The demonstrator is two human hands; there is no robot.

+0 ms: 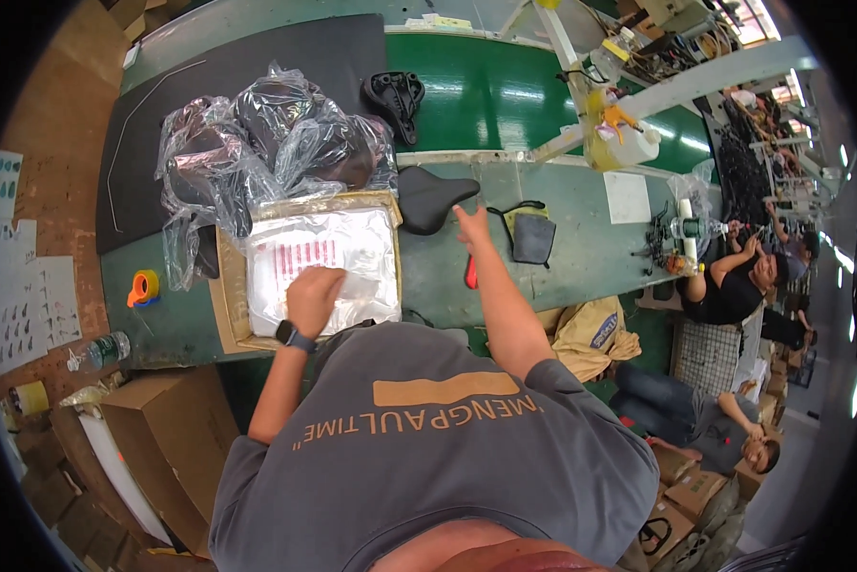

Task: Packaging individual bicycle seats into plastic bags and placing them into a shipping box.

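My left hand (315, 295) is over an open cardboard box (397, 262) filled with a stack of clear plastic bags (299, 255) with red print. Its fingers are pinched at the edge of a bag on top. My right hand (471, 225) reaches to the nose of a black bicycle saddle (432, 198), thumb and finger closed on the tip. The saddle lies top up beside the box's right side. Several saddles in clear plastic wrap (285, 133) are heaped behind the box. Another saddle (393, 103), underside up, lies beyond them.
Near my right wrist lies a red object (471, 274); a dark pouch (533, 236) is farther right. An orange tape roll (144, 287) and a plastic bottle (110, 350) sit at left. A metal frame (676, 91) holding a yellowish bottle (624, 143) rises at right. Two people sit farther right.
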